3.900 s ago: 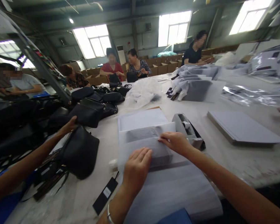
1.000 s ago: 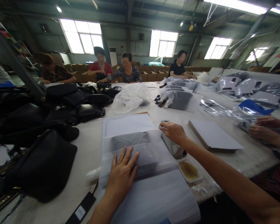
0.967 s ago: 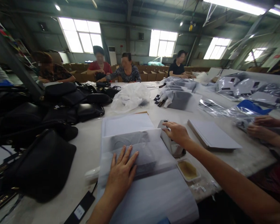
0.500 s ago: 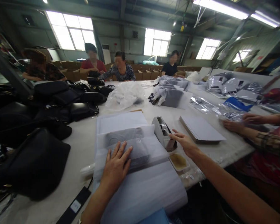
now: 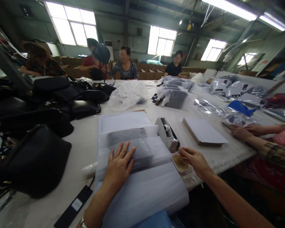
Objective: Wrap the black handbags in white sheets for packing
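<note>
- A left hand lies palm down on a tissue-wrapped bundle, fingers spread and pointing away from the wearer; its grip is open, pressing on the wrap without closing around anything.
- The bundle, a dark shape showing through pale tissue, sits on white paper sheets on the worktop, its longer side appearing to run crosswise.
- A right hand is poised above a shallow dish, to the right of the bundle and apart from it. Its grip is drawn to a pinch, thumb and fingertips close together; whether a thin strip is between them cannot be told.
- A tape dispenser stands between the bundle and a stack of white boards, its long axis slanting from far left to near right. The near end points toward the right fingertips, just beside them.
- The right hand is the nearer to the dispenser, which lies ahead and slightly left of its fingertips; the bundle lies farther left, directly beneath the left hand.
</note>
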Motion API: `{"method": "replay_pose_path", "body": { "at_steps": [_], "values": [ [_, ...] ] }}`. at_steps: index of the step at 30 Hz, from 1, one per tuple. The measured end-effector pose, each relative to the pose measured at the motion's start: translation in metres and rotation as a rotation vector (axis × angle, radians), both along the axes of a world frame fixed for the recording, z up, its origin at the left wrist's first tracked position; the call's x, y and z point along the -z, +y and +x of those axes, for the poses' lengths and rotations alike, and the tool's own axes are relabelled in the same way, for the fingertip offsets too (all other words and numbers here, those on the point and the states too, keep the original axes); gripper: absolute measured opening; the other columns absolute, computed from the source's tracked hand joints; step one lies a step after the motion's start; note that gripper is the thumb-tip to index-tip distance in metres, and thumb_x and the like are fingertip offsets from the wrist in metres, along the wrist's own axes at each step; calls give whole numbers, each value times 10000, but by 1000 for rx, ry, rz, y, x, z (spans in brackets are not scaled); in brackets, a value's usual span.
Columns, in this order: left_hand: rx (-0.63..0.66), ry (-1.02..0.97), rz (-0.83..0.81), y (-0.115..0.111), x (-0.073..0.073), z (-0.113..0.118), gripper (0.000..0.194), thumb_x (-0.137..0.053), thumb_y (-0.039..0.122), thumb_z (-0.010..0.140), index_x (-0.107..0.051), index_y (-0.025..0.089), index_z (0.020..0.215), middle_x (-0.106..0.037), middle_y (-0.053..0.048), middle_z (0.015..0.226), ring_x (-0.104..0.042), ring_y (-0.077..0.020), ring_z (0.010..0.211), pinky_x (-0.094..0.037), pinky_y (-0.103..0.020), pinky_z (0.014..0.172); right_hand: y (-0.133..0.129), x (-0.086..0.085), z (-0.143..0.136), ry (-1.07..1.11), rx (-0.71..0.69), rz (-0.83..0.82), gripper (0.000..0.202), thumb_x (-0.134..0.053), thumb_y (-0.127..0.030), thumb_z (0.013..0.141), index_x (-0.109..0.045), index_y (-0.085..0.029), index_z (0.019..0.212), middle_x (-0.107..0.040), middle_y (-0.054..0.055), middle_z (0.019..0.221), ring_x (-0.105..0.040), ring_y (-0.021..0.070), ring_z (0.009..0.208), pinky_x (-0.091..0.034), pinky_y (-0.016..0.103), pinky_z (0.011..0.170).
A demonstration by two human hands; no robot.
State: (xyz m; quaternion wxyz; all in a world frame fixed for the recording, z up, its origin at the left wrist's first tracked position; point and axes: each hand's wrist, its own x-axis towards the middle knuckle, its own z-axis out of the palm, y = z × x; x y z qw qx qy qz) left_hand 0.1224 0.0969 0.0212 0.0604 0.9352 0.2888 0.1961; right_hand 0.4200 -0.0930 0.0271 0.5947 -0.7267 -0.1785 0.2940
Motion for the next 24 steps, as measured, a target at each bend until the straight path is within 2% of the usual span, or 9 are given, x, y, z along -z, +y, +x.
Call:
{"method": "replay_pose_path", "body": {
  "at_steps": [3, 7, 10, 13, 16, 19, 21, 24],
  "values": [
    [-2, -2, 1, 0, 0, 0, 476, -489, 262, 954, -469, 322, 1425, -344, -27, 1569, -266, -312, 1463, -309, -622, 1116, 4, 5, 17, -158, -22, -51, 457, -834, -536, 615, -765, -160, 866, -738, 63, 770, -667, 191, 654, -547, 296, 624],
    [-5, 5, -9, 0, -1, 0, 480, -476, 256, 958, -458, 313, 1434, -322, -26, 1578, -254, -311, 1468, -296, -626, 1121, -4, -2, 39, -727, -107, -244, 302, -683, -479, 790, -769, -205, 885, -747, 52, 772, -696, 237, 706, -542, 346, 681],
    [-1, 8, -42, 1, -3, 0, 520, -474, 263, 959, -399, 288, 1473, -332, -37, 1572, -248, -305, 1470, -281, -626, 1131, -14, -17, 49, -1189, -215, -281, 250, -557, -367, 910, -761, -233, 963, -753, 58, 956, -708, 245, 838, -541, 352, 759],
    [5, -17, -103, 4, -8, -2, 582, -479, 268, 960, -306, 270, 1515, -363, -50, 1557, -259, -291, 1467, -287, -613, 1138, -15, -43, 48, -1489, -411, -245, 291, -466, -235, 969, -732, -248, 1086, -735, 53, 1058, -693, 223, 923, -531, 328, 797],
    [31, -72, -174, 10, -13, -6, 570, -453, 275, 971, -294, 263, 1519, -401, -48, 1538, -306, -273, 1451, -322, -577, 1139, 2, -72, 32, -1601, -605, -165, 313, -449, -191, 983, -723, -276, 1109, -736, 29, 1068, -682, 194, 927, -514, 306, 828],
    [7, -181, -241, 21, -16, -12, 514, -398, 239, 977, -363, 237, 1490, -427, -46, 1525, -401, -228, 1403, -378, -465, 1140, 33, -95, 4, -1579, -762, -75, 252, -502, -273, 977, -734, -290, 1074, -746, 22, 1015, -676, 185, 897, -504, 293, 818],
    [-57, -256, -275, 30, -14, -16, 491, -393, 221, 969, -418, 231, 1459, -438, -44, 1518, -462, -216, 1362, -422, -418, 1115, 58, -104, -19, -1518, -868, -47, 228, -533, -340, 963, -743, -286, 1034, -745, 31, 971, -667, 188, 862, -493, 294, 784],
    [-99, -349, -318, 43, -8, -23, 455, -447, 237, 951, -494, 223, 1403, -474, -47, 1494, -495, -222, 1334, -420, -421, 1119, 98, -111, -51, -1425, -1041, 31, 244, -545, -400, 951, -749, -268, 933, -725, 41, 861, -638, 178, 773, -455, 282, 704]
  ]
}}
